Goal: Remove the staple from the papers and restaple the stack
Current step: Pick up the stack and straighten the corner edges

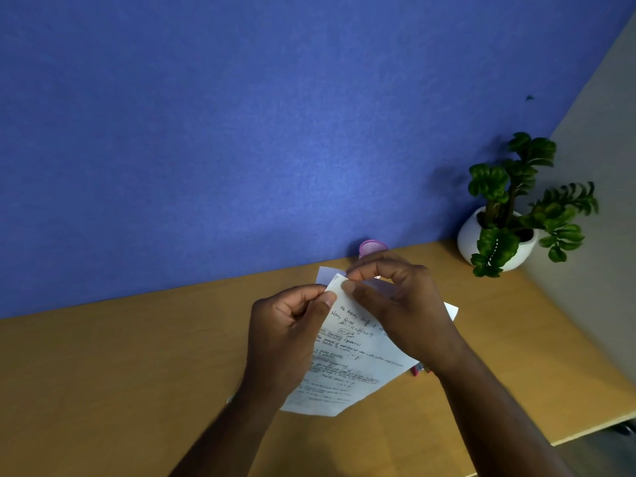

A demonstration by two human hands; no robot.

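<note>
A stack of handwritten white papers (347, 366) is held tilted above the wooden desk (120, 373). My left hand (285, 335) grips the stack's left edge near the top corner, thumb on the front sheet. My right hand (392, 304) pinches that same top corner between thumb and forefinger. The staple itself is too small or hidden under the fingertips to make out. A pink object (418, 370), possibly the stapler, peeks out on the desk below the papers' right edge, mostly hidden.
A pink mesh cup (371, 247) stands at the back of the desk behind my right hand, against the blue partition wall (241, 132). A white pot with a green plant (502, 232) sits at the back right. The desk's edge runs along the right.
</note>
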